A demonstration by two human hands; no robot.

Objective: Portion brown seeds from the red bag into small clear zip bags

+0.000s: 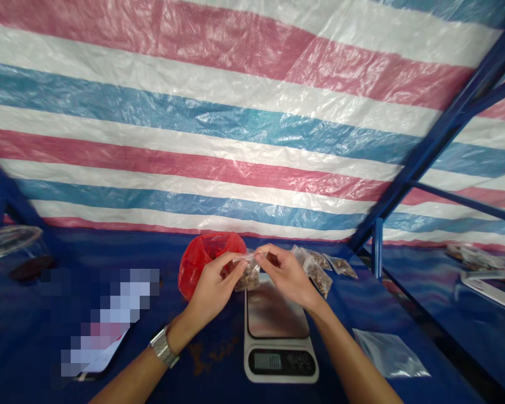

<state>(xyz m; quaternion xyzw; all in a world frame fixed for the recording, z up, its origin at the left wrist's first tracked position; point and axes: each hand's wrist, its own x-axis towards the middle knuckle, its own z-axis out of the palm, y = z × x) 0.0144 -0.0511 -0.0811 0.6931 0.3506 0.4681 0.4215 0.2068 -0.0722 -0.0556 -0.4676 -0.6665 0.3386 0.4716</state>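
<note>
Between my hands hangs a small clear zip bag (248,276) with brown bits inside, held above the far edge of a kitchen scale (278,314). My left hand (219,280) pinches the left end of the bag's top edge. The right end is pinched by my right hand (284,272). Digits show on the scale's display, and its metal plate bears nothing that I can see. Just behind my left hand stands a red plastic bag (193,266) with its mouth open; its contents are mostly hidden.
Several filled zip bags (320,275) lie right of the scale. Flat clear bags (389,353) lie at the front right. At left are a blurred-out phone-like object (113,331) and a clear container (17,247). Blue metal bars (404,179) and a striped tarp (235,129) rise behind.
</note>
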